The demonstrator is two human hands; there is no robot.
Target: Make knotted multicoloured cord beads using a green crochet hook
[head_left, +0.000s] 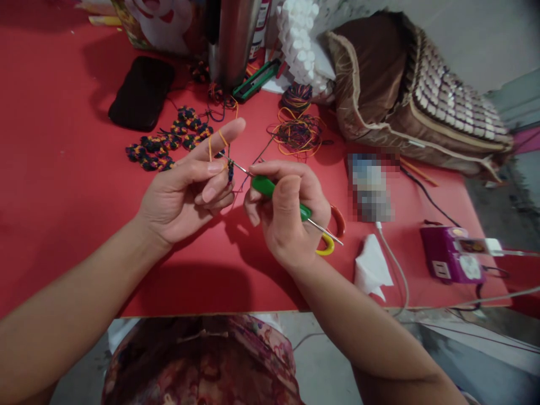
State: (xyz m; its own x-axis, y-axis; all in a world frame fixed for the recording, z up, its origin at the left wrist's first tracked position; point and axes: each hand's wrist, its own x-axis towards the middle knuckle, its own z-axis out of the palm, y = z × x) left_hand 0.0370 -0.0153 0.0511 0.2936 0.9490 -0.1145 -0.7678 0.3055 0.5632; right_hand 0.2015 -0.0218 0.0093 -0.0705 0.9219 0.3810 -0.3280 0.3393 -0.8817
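My right hand [284, 211] is closed around a green-handled crochet hook [270, 188], whose metal tip points left toward my other hand. My left hand [192, 183] pinches a small dark crocheted piece [230, 169] between thumb and fingers, with its index finger stretched out and orange yarn [210, 147] looped over it. The yarn runs back to a tangled multicolour yarn pile [298, 134] on the red table [63, 169]. Both hands hover just above the table, almost touching.
Finished multicolour crocheted pieces [169, 140] lie beside a black pouch [142, 93]. Behind stand a steel flask [232, 39] and a brown beaded bag [417, 95]. Scissors [333, 230], a tissue [372, 270], a white cable and a purple power strip [451, 256] lie right.
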